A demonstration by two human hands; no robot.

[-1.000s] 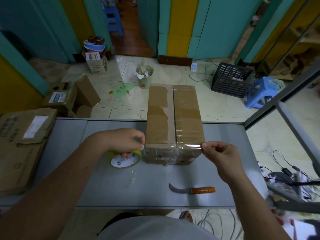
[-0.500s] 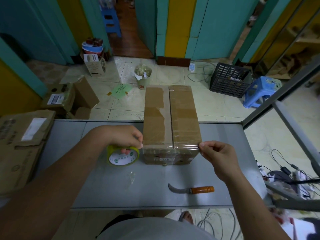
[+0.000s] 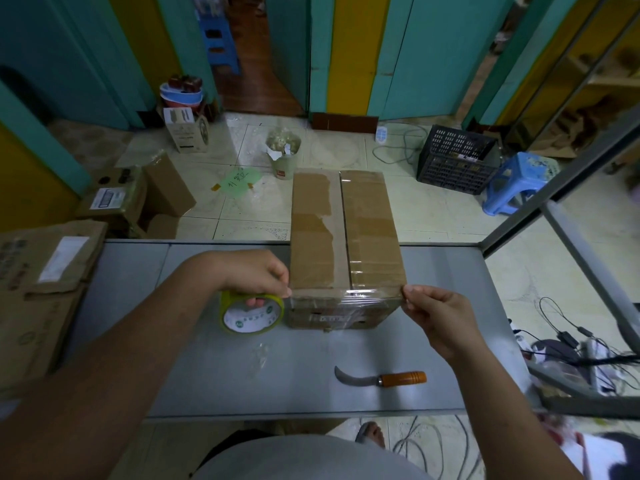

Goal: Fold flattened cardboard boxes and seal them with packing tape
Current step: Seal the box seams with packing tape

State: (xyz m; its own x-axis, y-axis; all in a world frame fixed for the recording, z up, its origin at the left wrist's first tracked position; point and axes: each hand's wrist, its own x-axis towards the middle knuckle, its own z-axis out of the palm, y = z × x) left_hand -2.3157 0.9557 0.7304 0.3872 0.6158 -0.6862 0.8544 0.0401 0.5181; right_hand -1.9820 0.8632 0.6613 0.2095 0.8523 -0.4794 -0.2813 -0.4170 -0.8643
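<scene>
**Taping the near end of the box, both hands engaged**

- Sitting mid-table on the grey table [image 3: 207,375]: closed cardboard box [image 3: 367,233], long axis pointing away from the person, centre seam on top, older brown tape patches on the left flap.
- Gripping the tape roll [image 3: 251,313] with the left hand [image 3: 252,271]: fingers curled through the core, roll upright on edge just left of the box's near left corner, fingertips touching that corner.
- Pinching the free end of the clear tape strip [image 3: 349,295] with the right hand [image 3: 440,317]: thumb and forefinger closed on it right at the box's near right top corner, remaining fingers curled.
- Stretched taut from roll to right-hand pinch, across the box's near top edge; apparently stuck along that edge and partly down the near face, hard to confirm through the glare.
- So: box squarely between the two grips, near end level with both hands.
- Lying on the table nearer the person, well apart from the box: curved knife [image 3: 381,378] with wooden handle, blade pointing left; also a crumpled clear tape scrap [image 3: 258,355].
- Stacked at the table's left end: flattened cardboard [image 3: 45,289].
</scene>
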